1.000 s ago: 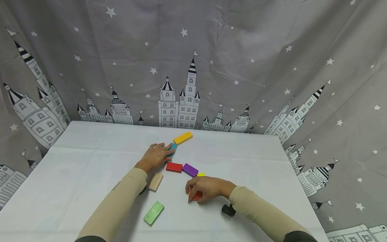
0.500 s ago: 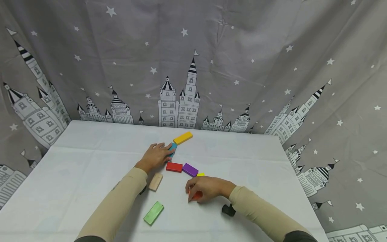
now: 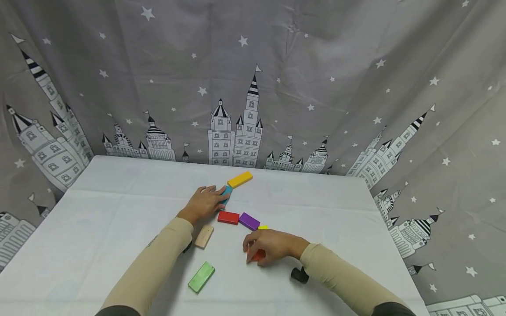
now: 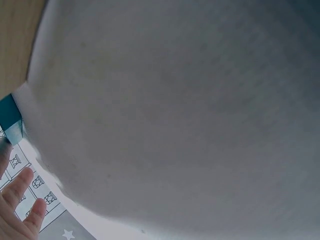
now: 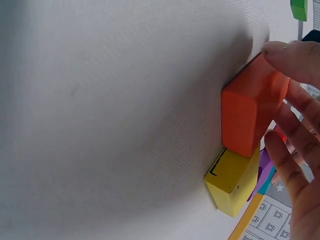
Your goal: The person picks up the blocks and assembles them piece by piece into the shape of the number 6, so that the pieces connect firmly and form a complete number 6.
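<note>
My left hand (image 3: 202, 203) pinches a blue block (image 3: 227, 193) between thumb and fingers on the white tabletop. In the left wrist view only one end of that block shows at the left edge, by the fingertips. An orange block (image 5: 240, 120) lies in the grip of my right hand (image 3: 274, 245), thumb on one side and fingers on the other. Right at its end is a bright yellow block (image 5: 227, 172), mostly hidden by the hand in the head view. The far end of the blue block meets an amber-yellow block (image 3: 240, 179).
A red block (image 3: 228, 217) and a purple block (image 3: 249, 221) lie end to end between the hands. Nearer the front are a plain wooden block (image 3: 204, 236) beside the left wrist and a green block (image 3: 201, 277). A grey castle-print curtain (image 3: 292, 96) hangs behind the table.
</note>
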`<state>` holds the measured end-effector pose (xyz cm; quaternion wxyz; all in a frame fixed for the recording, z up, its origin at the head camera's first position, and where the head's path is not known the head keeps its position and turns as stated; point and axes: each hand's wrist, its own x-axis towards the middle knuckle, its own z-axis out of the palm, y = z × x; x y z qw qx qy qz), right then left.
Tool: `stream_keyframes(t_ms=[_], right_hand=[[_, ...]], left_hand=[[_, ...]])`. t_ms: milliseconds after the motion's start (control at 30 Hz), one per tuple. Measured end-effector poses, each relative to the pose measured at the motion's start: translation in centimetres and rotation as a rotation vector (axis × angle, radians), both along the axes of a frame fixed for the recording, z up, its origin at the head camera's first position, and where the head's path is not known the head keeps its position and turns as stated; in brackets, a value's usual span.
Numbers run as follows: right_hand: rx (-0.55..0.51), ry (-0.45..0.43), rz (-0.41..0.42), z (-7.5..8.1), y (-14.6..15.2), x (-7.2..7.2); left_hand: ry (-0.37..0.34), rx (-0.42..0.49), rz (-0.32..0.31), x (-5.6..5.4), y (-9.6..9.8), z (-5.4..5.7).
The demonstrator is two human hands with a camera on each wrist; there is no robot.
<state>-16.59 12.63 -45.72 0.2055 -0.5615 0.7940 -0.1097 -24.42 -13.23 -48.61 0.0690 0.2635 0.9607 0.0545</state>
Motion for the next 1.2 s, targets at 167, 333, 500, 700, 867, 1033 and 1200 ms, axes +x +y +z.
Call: stream_keyframes(t_ms=[167,333,500,700,867,1033,1200], right_hand=[[-0.033,0.06,0.032,0.1,-0.2,-0.1],[-0.054,0.063,0.056,0.3,-1.3,0.1],[-0.057,0.069,0.139,0.8,-3.7,0.5],[-0.076,0.137,0.284,1.1,-6.9,1.1],[-0.112,0.157,0.379,0.4,-8.7,1.5],[-0.106,0.173,0.427,0.3,-10.0,2.0],[-0.076,0.175,0.462,0.1,-11.0,2.2]], left_hand=[[-0.004,-0.005,0.002,0.0,0.0,0.0],[-0.011,-0.003,0.01,0.0,-0.1,0.0],[-0.019,-0.001,0.016,0.0,-0.2,0.2],[-0.009,0.006,0.002,0.0,-0.1,0.0],[-0.004,0.006,0.0,0.0,-0.1,0.1],[0.002,-0.002,0.002,0.0,0.0,0.1],[-0.007,0.011,0.001,0.1,-0.1,0.2]])
